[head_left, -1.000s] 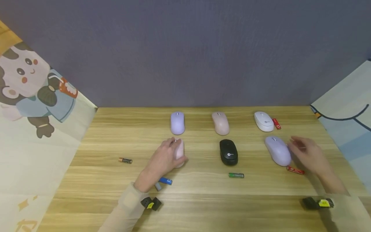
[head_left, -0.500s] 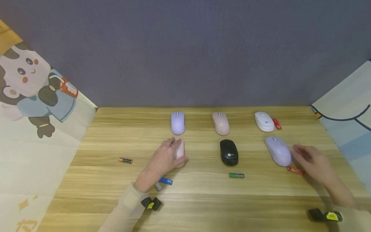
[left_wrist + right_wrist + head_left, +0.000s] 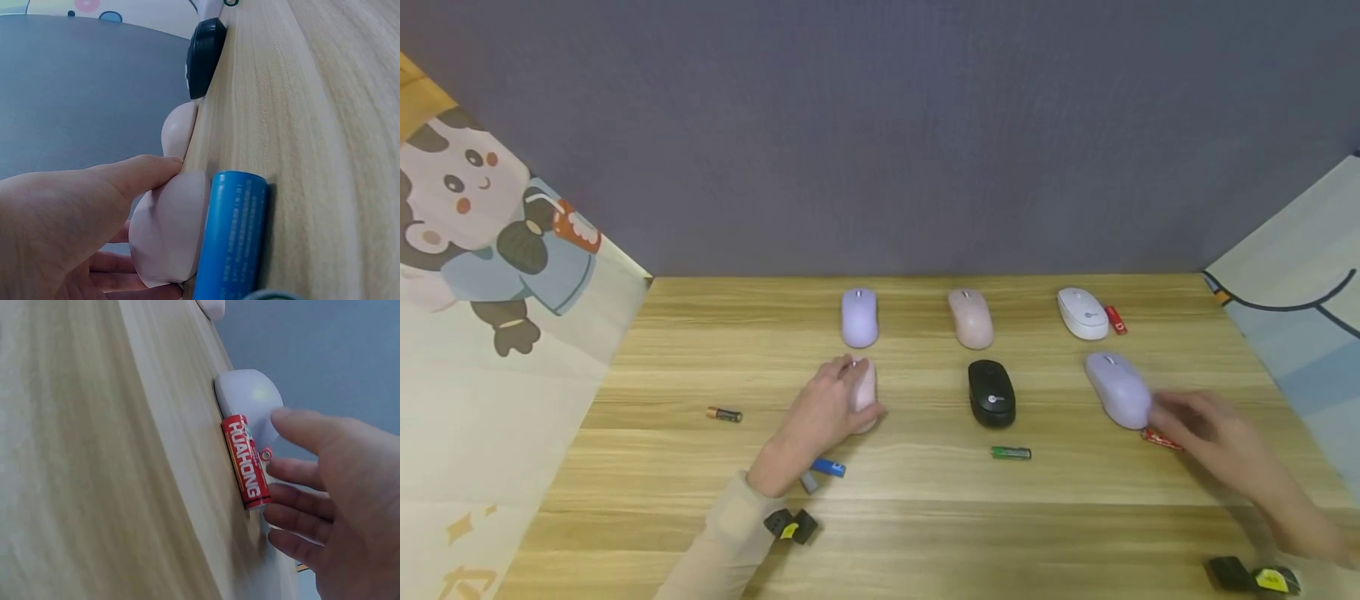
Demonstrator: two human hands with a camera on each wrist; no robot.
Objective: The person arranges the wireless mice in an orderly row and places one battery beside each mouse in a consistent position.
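Observation:
My left hand (image 3: 820, 408) holds a pale pink computer mouse (image 3: 865, 387) on the table, thumb on its near right side and fingers over its far left part. In the left wrist view a blue battery (image 3: 231, 231) lies just in front of that mouse. My right hand (image 3: 1225, 442) hovers beside a lilac mouse (image 3: 1118, 387), its fingers loosely bent and holding nothing. A red battery (image 3: 244, 459) marked HUAHONG lies against the rear of the lilac mouse, close to my right fingertips, and is partly covered by the hand in the head view.
A lilac mouse (image 3: 859, 318), a pink mouse (image 3: 972, 319) and a white mouse (image 3: 1082, 314) with a red battery (image 3: 1116, 320) form the back row. A black mouse (image 3: 992, 393) stands mid-table, a green battery (image 3: 1011, 453) before it. Leftward lie a black-and-copper battery (image 3: 725, 414) and a grey battery (image 3: 808, 482).
My right hand has drawn back toward me and slightly right along the lilac mouse, now nearer the red battery. The left hand stays on the pink mouse.

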